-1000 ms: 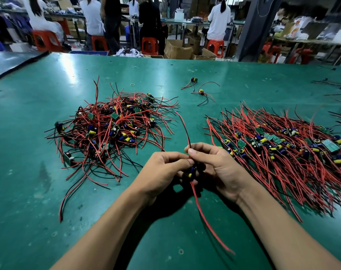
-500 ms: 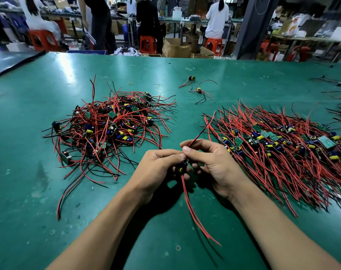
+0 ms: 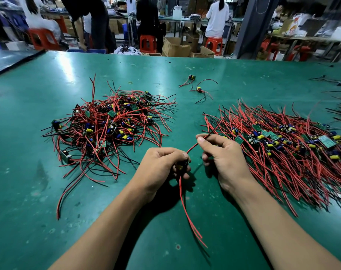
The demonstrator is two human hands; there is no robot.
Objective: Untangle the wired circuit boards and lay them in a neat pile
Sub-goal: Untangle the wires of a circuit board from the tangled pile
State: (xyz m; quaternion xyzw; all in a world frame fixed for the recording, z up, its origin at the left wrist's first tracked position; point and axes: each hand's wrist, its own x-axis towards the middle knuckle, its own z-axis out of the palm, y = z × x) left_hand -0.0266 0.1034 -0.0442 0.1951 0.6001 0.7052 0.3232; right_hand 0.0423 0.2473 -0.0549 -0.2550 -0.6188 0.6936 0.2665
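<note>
So the right hand (image 3: 224, 156) has its thumb and forefinger pinching one red lead (image 3: 193, 146), other fingers loosely curled under. That lead arcs down to the left hand (image 3: 161, 166), whose fingers are curled tight round a small circuit board (image 3: 180, 167). It's mostly hidden, just a bit of black and yellow peeking out. Two more thin red leads hang out the bottom of that fist and trail toward the near edge, between the forearms.

Both hands sit over a strip of bare mat that runs between the two piles. To the left is the tangled heap (image 3: 111, 123): red and black wires looping every which way, little green boards with yellow and blue cylinder parts buried in it. To the right, touching the right wrist, is the combed-out pile (image 3: 282, 152), wires fanned roughly the same way.

The table (image 3: 29, 191) is a matte green mat, scuffed and speckled, with glare streaks further out. Two loose boards (image 3: 195, 84) and a yellow rubber band (image 3: 130, 82) lie out there. Beyond the far edge there are red stools (image 3: 148, 42) and cardboard boxes (image 3: 175, 47).
</note>
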